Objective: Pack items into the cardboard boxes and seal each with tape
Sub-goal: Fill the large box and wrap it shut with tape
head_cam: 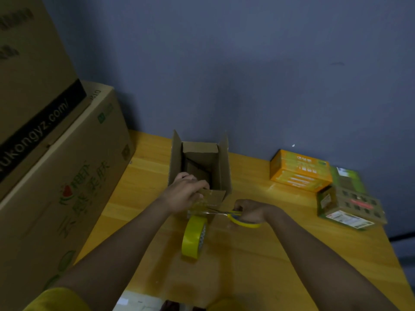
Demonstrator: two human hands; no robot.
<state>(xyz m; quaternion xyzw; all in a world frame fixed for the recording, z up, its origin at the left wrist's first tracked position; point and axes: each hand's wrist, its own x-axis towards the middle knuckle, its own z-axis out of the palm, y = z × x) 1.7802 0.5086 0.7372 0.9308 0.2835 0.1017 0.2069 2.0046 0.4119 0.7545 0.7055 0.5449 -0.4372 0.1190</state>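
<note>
In the head view, a small cardboard box (pixel 199 167) is standing open near the far edge of the wooden bench (pixel 258 254), close to the blue wall. It is plain brown; its two long side flaps are standing upright, the far short flap is tipping inward, and the near flap is folding down toward the person. The inside is looking dark, and what lies in it cannot be told.

The left hand (pixel 185 191) is resting on the box's near left corner, its fingers (pixel 197 182) curling over the rim and near flap and gripping the box. A strip of clear tape is running down from the near flap to a yellow tape roll (pixel 194 237), which is hanging or standing on edge just in front of the box, toward the middle of the bench.

The right hand (pixel 252 212) is gripping yellow-handled scissors (pixel 233 215), fingers closed through the loops, the blades pointing left and meeting the tape strip just below the near flap.

Toward the bench's far right corner an orange carton (pixel 299 170) is lying flat, with a green and brown packet (pixel 350 203) just beside it at the right edge. Two big printed cartons (pixel 56 153) are stacking up along the left edge.
</note>
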